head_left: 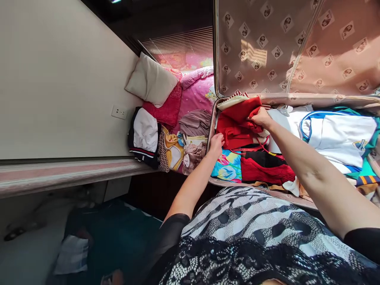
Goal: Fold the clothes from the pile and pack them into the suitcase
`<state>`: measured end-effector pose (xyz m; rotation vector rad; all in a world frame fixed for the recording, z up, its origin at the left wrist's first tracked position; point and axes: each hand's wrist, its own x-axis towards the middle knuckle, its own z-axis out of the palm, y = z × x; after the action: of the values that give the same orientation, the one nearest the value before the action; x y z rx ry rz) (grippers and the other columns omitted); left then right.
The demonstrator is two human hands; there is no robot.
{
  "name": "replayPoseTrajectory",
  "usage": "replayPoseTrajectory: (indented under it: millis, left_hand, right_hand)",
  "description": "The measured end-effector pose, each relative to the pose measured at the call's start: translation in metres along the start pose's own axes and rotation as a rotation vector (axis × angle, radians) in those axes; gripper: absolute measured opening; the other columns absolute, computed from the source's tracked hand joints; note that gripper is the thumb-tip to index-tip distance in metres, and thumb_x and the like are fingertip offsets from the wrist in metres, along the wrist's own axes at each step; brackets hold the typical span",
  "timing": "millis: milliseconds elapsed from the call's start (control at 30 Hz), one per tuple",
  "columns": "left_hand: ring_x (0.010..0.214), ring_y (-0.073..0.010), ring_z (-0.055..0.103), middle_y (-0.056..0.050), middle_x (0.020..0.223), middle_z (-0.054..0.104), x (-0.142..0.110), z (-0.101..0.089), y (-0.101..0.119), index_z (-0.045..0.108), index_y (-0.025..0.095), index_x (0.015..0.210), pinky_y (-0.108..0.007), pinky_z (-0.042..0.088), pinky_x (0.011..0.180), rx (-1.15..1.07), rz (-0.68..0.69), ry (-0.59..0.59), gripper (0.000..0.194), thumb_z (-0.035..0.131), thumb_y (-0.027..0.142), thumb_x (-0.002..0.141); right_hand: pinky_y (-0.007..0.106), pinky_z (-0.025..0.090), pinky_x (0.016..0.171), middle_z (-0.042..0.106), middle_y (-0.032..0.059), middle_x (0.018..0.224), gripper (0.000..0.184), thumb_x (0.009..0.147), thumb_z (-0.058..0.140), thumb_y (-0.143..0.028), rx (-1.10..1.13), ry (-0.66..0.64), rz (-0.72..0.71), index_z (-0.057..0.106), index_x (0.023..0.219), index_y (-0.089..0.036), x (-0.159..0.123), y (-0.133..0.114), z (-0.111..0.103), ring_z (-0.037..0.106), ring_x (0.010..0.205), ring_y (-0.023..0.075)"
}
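Note:
A folded red garment [233,118] lies in the left end of the open suitcase [212,118]. My right hand [261,119] is closed on its upper right part, fingers bunching the cloth. At its lower left edge my left hand [217,143] is closed on the fabric, next to the suitcase wall; its fingertips are partly hidden. Below the red cloth sits a blue floral garment [227,168], with a ribbed red knit [268,175] beside it. A cream folded cloth [231,102] shows behind the red garment.
White shirts with blue trim [341,130] fill the suitcase's right side. Its patterned lid [267,43] stands raised at the back. Left of it are folded clothes [172,148], a dark-and-white garment [145,128], a beige pillow [152,79] and a wall [59,79] with an outlet [119,111].

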<state>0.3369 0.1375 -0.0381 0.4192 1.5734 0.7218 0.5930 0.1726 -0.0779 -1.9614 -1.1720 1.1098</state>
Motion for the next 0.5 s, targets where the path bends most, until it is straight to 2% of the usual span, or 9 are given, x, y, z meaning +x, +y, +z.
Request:
replayPoseTrajectory:
  millis: [100,167,200,300,367,433,500]
  left_hand:
    - [0.153,-0.0299,0.052,-0.015,0.144,0.069,0.001,0.010,-0.022,0.068,0.021,0.112,-0.036,0.040,0.123,0.151,0.244,0.168,0.046,0.089,0.008,0.072]
    - [0.160,-0.0326,0.043,-0.017,0.146,0.067,0.007,0.016,-0.024,0.066,0.022,0.105,-0.035,0.037,0.126,0.169,0.336,0.198,0.056,0.095,0.003,0.061]
    - [0.159,-0.0343,0.043,-0.018,0.141,0.070,0.012,0.018,-0.022,0.065,0.023,0.098,-0.036,0.037,0.125,0.180,0.339,0.189,0.055,0.094,0.000,0.058]
    - [0.150,-0.0378,0.053,-0.014,0.112,0.076,0.024,0.022,-0.011,0.058,0.024,0.074,-0.039,0.041,0.121,0.288,0.293,0.106,0.045,0.089,-0.004,0.058]
    - [0.148,-0.0368,0.053,-0.012,0.106,0.074,0.027,0.026,-0.004,0.055,0.025,0.067,-0.038,0.041,0.122,0.329,0.319,0.039,0.043,0.087,-0.003,0.060]
    - [0.149,-0.0341,0.051,-0.011,0.110,0.074,0.026,0.032,0.001,0.059,0.023,0.068,-0.035,0.041,0.123,0.238,0.318,-0.047,0.038,0.087,-0.001,0.062]
    - [0.141,-0.0315,0.059,-0.010,0.109,0.075,0.023,0.040,0.003,0.067,0.022,0.078,-0.036,0.047,0.118,0.093,0.243,-0.162,0.026,0.087,0.007,0.071]
  right_hand:
    - [0.025,0.051,0.076,0.073,0.0093,0.080,0.029,0.093,0.074,-0.023,0.054,-0.008,0.029,0.060,0.071,-0.010,-0.006,-0.008,0.000,0.060,0.076,0.0107]
    - [0.023,0.049,0.074,0.072,0.0076,0.079,0.029,0.093,0.075,-0.022,0.066,-0.008,0.020,0.061,0.073,-0.007,-0.010,-0.013,-0.002,0.058,0.074,0.0089]
    - [0.022,0.048,0.073,0.071,0.0070,0.079,0.028,0.093,0.076,-0.022,0.061,-0.003,0.017,0.062,0.075,-0.005,-0.012,-0.016,-0.003,0.057,0.073,0.0081]
    - [0.020,0.046,0.075,0.071,0.0065,0.082,0.025,0.097,0.072,-0.020,0.021,0.014,0.001,0.064,0.081,-0.002,-0.019,-0.024,-0.006,0.053,0.073,0.0052]
    - [0.019,0.046,0.075,0.072,0.0073,0.086,0.026,0.101,0.068,-0.022,0.016,0.029,-0.005,0.065,0.087,-0.001,-0.022,-0.028,-0.007,0.051,0.073,0.0041]
    - [0.019,0.047,0.074,0.073,0.0087,0.090,0.027,0.104,0.064,-0.025,0.033,0.041,-0.005,0.066,0.095,0.000,-0.024,-0.031,-0.008,0.050,0.073,0.0045]
    - [0.020,0.049,0.074,0.074,0.0095,0.093,0.029,0.105,0.062,-0.030,0.056,0.044,-0.024,0.067,0.101,-0.001,-0.024,-0.031,-0.008,0.052,0.074,0.0062]
